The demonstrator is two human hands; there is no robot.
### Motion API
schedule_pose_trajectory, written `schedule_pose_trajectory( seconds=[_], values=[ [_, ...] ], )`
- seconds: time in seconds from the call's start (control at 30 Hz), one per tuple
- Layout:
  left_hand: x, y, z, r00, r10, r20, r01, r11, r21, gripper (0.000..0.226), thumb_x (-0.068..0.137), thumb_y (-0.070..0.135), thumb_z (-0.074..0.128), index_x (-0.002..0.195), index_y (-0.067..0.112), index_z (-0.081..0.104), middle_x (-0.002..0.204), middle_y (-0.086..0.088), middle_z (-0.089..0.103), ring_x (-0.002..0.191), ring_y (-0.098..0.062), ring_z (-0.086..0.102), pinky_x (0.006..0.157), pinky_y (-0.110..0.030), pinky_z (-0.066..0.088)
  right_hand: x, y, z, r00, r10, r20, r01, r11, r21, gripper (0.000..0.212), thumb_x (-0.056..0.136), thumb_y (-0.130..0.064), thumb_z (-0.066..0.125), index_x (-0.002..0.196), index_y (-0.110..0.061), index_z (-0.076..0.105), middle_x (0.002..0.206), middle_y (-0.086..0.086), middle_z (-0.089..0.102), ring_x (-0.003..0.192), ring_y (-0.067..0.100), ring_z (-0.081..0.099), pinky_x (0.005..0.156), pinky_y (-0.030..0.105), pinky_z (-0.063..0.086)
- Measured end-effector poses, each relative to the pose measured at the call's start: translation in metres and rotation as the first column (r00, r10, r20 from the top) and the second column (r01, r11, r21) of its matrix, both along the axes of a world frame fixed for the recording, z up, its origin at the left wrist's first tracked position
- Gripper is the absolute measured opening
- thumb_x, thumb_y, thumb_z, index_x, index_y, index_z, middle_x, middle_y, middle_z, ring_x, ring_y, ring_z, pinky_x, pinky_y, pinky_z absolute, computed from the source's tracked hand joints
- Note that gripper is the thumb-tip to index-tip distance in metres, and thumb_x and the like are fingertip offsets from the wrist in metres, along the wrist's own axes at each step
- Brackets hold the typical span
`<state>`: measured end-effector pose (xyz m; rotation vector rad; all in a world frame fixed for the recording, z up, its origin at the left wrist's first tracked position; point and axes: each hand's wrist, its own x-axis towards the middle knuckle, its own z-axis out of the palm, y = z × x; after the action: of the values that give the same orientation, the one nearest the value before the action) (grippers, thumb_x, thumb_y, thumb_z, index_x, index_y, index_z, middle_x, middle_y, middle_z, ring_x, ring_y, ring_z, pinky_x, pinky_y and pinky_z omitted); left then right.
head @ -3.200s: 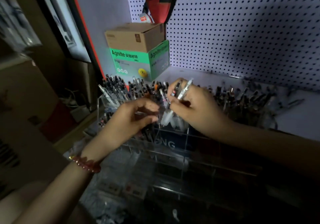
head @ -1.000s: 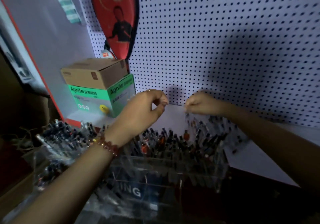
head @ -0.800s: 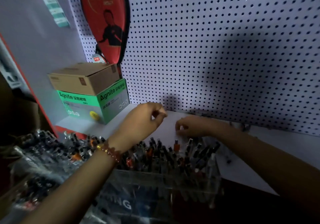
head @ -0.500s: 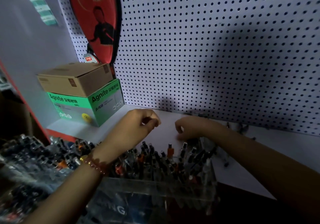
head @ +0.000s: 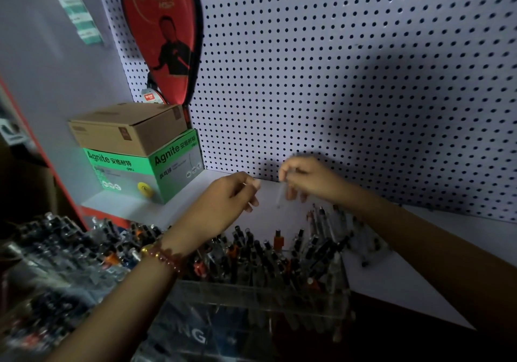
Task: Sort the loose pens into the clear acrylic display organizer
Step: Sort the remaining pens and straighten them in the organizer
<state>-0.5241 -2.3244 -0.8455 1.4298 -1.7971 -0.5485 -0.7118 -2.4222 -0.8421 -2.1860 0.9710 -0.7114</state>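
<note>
Hanging from the right hand (head: 310,180), just right of the frame's middle, is a clear pen (head: 279,197). The thumb and fingers pinch its top end, and its barrel points down, above the shelf (head: 391,283) and apart from it. The pen is blurred, so its details cannot be made out.

The left hand (head: 232,196) is just left of the pen, near the right hand but not touching it. Its fingers are curled with the thumb against a fingertip. I cannot tell whether anything is held between them. A beaded bracelet (head: 165,258) circles that wrist.

Below both hands, at lower centre, stands the organizer (head: 251,303), its rows packed with upright pens (head: 265,252). More pens crowd the lower left, too blurred to sort out.

At middle left a brown box (head: 128,126) sits on a green box (head: 145,171) on the shelf. A red paddle case (head: 162,34) hangs at upper left on the pegboard (head: 349,82), which fills the frame's upper right.
</note>
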Motion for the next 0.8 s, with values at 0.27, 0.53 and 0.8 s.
schedule_pose_trajectory(
  seconds=[0.27,0.53,0.8],
  values=[
    [0.004,-0.004,-0.001,0.998,-0.068,0.009,0.068,0.997,-0.045,0.018,0.096,0.028,0.051,0.089,0.012,0.058,0.062,-0.001,0.057,0.056,-0.014,0.054,0.062,-0.040,0.046,0.023,0.032,0.022,0.971,0.239,-0.035,-0.241,0.965,-0.102,0.034,0.091,0.004,0.034,0.103,-0.015,0.059,0.079,-0.002,0.069,0.067,0.007,0.061,0.058,0.016,0.045],
    [0.005,-0.006,-0.005,0.999,0.033,0.042,-0.030,0.997,-0.064,0.013,0.098,0.023,0.048,0.089,0.014,0.049,0.068,0.005,0.057,0.051,0.001,0.047,0.054,-0.012,0.039,-0.014,-0.002,-0.004,0.990,-0.139,-0.014,0.133,0.969,-0.209,0.017,0.090,-0.007,0.053,0.074,-0.006,0.058,0.059,0.002,0.055,0.047,0.008,0.049,0.052,0.022,0.042],
    [0.003,-0.004,-0.002,0.999,0.025,0.046,-0.021,0.996,-0.081,0.013,0.099,0.023,0.045,0.087,0.018,0.045,0.070,0.003,0.054,0.055,-0.006,0.044,0.060,-0.026,0.042,-0.029,0.004,-0.034,0.669,-0.258,-0.697,0.156,0.966,-0.208,0.050,0.080,-0.063,0.060,0.063,-0.016,0.053,0.052,-0.004,0.039,0.045,0.010,0.035,0.046,0.021,0.028]
  ],
)
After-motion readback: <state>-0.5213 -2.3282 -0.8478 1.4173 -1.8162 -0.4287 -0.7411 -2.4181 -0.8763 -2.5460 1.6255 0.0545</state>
